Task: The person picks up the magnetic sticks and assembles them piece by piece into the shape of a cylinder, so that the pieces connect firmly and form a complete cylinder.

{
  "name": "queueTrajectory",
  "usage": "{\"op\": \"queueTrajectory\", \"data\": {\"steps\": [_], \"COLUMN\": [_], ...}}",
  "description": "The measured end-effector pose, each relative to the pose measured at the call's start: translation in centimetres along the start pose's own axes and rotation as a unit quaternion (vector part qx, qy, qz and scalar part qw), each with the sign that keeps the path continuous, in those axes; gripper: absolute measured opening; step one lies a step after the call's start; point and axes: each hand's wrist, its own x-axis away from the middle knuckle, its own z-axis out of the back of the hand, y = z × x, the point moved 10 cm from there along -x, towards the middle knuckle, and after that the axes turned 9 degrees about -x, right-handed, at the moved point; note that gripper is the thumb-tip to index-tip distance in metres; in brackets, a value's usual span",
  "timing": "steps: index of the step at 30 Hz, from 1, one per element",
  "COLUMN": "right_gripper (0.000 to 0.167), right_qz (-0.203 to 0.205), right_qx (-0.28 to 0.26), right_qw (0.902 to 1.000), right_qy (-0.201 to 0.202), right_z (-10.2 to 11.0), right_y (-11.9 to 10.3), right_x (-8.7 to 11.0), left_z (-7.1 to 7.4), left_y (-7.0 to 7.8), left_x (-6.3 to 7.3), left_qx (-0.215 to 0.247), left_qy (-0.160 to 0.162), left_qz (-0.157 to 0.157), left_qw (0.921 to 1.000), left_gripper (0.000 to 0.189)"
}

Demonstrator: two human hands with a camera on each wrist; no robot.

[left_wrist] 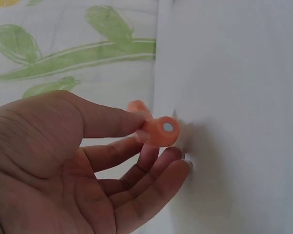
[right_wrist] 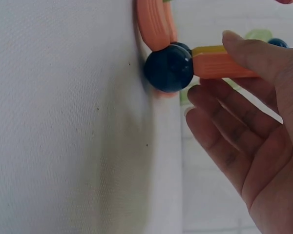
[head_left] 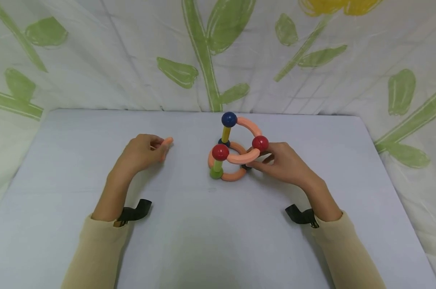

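My left hand [head_left: 140, 152] pinches a curved orange magnetic rod [left_wrist: 161, 131] between thumb and fingers, left of a ball-and-rod structure. A small hole with a pale disc shows in its near end. At the structure's right side, my right hand [head_left: 284, 162] pinches an orange rod [right_wrist: 219, 66] that joins a dark blue ball [right_wrist: 168, 68] on the table. A red ball [head_left: 260, 143] sits above those fingers. Curved orange rods [head_left: 244, 157] link it to a second red ball [head_left: 220, 152] and a blue ball [head_left: 229, 119]. A yellow rod [head_left: 226, 134] and a light green rod [head_left: 218, 165] stand upright below these.
The structure's lower ring of curved orange rods [head_left: 233, 176] and a green ball [head_left: 216, 173] rests on the white table [head_left: 203, 228]. Behind the table's far edge hangs a white cloth [head_left: 131, 72] with painted green leaves. Each wrist wears a black camera mount [head_left: 134, 212].
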Motion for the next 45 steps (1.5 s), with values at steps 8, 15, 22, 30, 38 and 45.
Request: {"op": "queueTrajectory", "data": {"steps": [8, 15, 22, 30, 38, 45], "right_gripper": [0.028, 0.03, 0.027, 0.027, 0.029, 0.024], "right_qz": [0.005, -0.002, 0.011, -0.009, -0.018, -0.026], "right_qx": [-0.008, -0.033, -0.027, -0.019, -0.02, -0.012], "right_qw": [1.0, 0.9994, 0.9996, 0.9998, 0.9996, 0.9996], "right_qy": [0.0, -0.006, -0.001, -0.006, -0.011, -0.009], "right_z": [0.3, -0.2, 0.0, -0.3, -0.2, -0.1], "right_y": [-0.2, 0.1, -0.3, 0.1, 0.3, 0.4], "right_x": [0.1, -0.1, -0.2, 0.0, 0.3, 0.0], "left_z": [0.3, 1.4, 2.3, 3.5, 2.8, 1.6], "left_y": [1.0, 2.2, 5.0, 9.3, 11.3, 11.6], "left_x": [-0.1, 0.8, 1.4, 2.3, 1.6, 1.2], "left_qx": [0.043, 0.091, 0.166, 0.193, 0.225, 0.236], "left_qy": [-0.001, 0.016, 0.017, 0.057, 0.064, 0.037], "left_qz": [-0.024, -0.031, -0.062, -0.091, -0.097, -0.094], "left_qw": [0.9988, 0.9952, 0.984, 0.9752, 0.9674, 0.9664], "left_gripper": [0.072, 0.057, 0.059, 0.049, 0.057, 0.052]}}
